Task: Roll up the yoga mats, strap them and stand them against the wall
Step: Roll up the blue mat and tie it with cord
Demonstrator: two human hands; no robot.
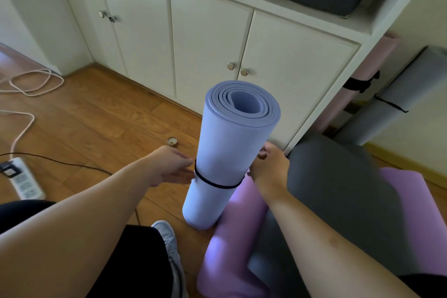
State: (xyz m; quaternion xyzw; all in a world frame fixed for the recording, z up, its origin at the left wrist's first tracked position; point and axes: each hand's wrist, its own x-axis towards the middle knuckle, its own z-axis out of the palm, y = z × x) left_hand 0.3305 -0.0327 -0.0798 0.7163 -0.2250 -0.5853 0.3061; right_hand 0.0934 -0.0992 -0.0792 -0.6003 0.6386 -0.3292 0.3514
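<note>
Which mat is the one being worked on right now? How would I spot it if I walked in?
Look at the white cupboard with round metal knobs, then down to the wooden floor in front of it. The light blue rolled mat stands there on end, between the left hand and right hand. Unlike the purple roll lying beside it, it is upright with a thin black strap round it.

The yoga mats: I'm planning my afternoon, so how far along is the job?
Done: a pink mat and a grey mat stand strapped by the wall. In hand: the blue mat stands on end, strap on, left hand and right hand at its sides. Left: moving it to the wall, then the purple mat and dark grey mat, on the floor.
</note>
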